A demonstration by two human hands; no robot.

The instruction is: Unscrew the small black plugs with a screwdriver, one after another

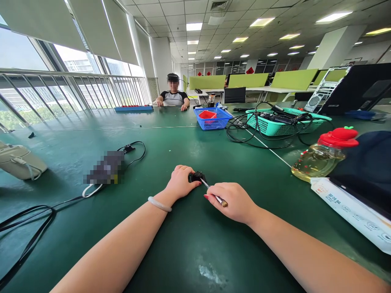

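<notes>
My left hand (181,182) rests on the green table (189,244) with its fingers curled round a small black object (196,176), pinning it down. My right hand (230,201) is closed on a thin metal tool with a brown end (217,198). The tool's tip points up and left and meets the black object. Both forearms stretch in from the bottom edge. A white bangle (159,204) sits on my left wrist.
A black cable (136,156) and a blurred device lie to the left. A bottle with a red cap (324,156) and a white packet (351,211) lie at the right. Blue basket (213,119) and teal basket (282,124) of cables stand farther back. Another person sits at the far side.
</notes>
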